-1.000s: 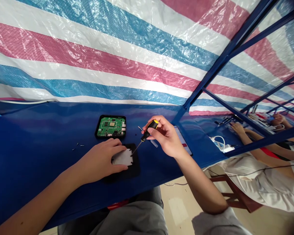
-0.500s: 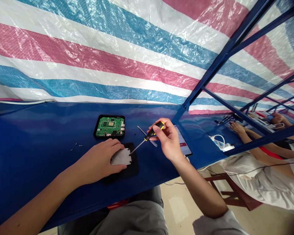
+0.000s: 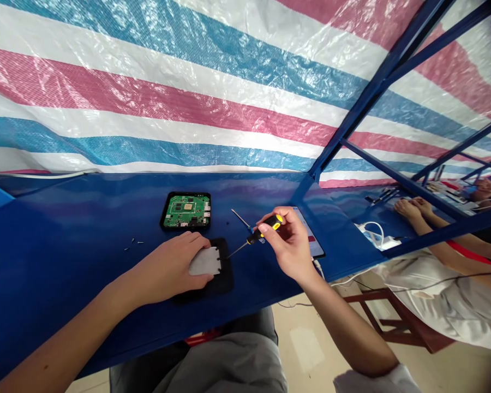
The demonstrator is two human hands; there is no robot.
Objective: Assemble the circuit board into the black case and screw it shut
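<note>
Two hands [image 3: 174, 265] [image 3: 290, 246] hold plate [image 3: 207, 262] left, screwdriver [image 3: 254, 236] right.

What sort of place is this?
Probably a shared electronics workspace: a flat green circuit board, a black-and-yellow screwdriver in the right hand, and another person's bare arms farther along the glossy blue bench.

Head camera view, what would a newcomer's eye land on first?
The striped plastic sheet, red, white and blue, fills the upper part of the picture. On the blue table below it, a bright green circuit board sits in a black case. Closer in, the left hand holds a pale plate over a black piece, while the right hand holds a black-and-yellow screwdriver, its shaft slanting down toward the plate.
</note>
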